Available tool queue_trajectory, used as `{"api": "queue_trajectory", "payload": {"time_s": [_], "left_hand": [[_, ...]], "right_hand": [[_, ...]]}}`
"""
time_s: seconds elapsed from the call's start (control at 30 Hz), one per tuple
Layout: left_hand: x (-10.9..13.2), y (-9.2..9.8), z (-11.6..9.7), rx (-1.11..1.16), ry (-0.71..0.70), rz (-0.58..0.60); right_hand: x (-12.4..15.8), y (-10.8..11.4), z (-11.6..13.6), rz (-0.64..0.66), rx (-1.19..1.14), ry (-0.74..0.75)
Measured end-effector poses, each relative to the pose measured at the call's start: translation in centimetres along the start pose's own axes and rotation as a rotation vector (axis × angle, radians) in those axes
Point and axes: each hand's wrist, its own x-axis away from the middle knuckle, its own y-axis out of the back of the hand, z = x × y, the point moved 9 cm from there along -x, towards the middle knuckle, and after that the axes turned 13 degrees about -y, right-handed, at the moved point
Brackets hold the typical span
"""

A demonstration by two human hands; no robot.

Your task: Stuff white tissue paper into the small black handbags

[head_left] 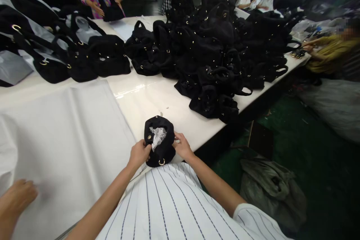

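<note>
A small black handbag (pixel 169 150) stands at the table edge close to my body, its mouth facing up. Crumpled whitish paper (pixel 159 137) fills the inside, and a round metal snap shows on the left of the opening. At the near side hangs a gold-coloured ring. My left hand (pixel 140 153) pinches the bag's left rim. On the opposite side my right hand (pixel 182 145) grips the wall, its thumb and fingers partly hidden by the fabric.
A large pile of black handbags (pixel 208 45) covers the table's far right. More bags (pixel 108 56) stand at the left, beyond a greyish-white sheet (pixel 70 138). Another person's hand (pixel 21 195) is at lower left. Co-workers stand across the table; a sack (pixel 272 187) lies on the floor.
</note>
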Motion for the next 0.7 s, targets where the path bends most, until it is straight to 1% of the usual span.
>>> {"api": "queue_trajectory", "payload": {"time_s": [0.07, 0.13, 0.2, 0.3, 0.37, 0.43, 0.53, 0.6, 0.7], "left_hand": [[-0.1, 0.3, 0.1, -0.164, -0.007, 0.016], [-0.3, 1.0, -0.1, -0.299, -0.023, -0.027], [-0.2, 1.8, -0.6, -0.33, -0.052, -0.114], [0.1, 2.6, -1.9, -0.316, -0.129, -0.204], [0.3, 2.8, -2.7, -0.364, -0.165, -0.209], [0.3, 2.8, -3.5, -0.457, -0.204, -0.193], [0.0, 2.2, -4.3, -0.567, -0.283, -0.151], [-0.3, 1.9, -4.2, -0.542, -0.311, -0.151], [-0.5, 2.1, -3.6, -0.401, -0.292, -0.246]], "right_hand": [[-1.0, 0.6, 0.8, 0.009, 0.072, 0.016], [-1.5, 0.8, 2.0, 0.001, 0.193, 0.045], [-1.6, 0.6, 3.3, -0.024, 0.312, 0.075], [-1.8, -0.2, 4.6, -0.054, 0.363, 0.058], [-2.2, -0.6, 4.8, -0.085, 0.363, 0.0], [-2.7, -1.1, 4.8, -0.116, 0.38, -0.033], [-3.5, -2.0, 5.3, -0.144, 0.43, 0.026], [-4.0, -2.8, 5.4, -0.147, 0.467, 0.081], [-4.8, -3.8, 5.0, -0.151, 0.533, 0.102]]}}
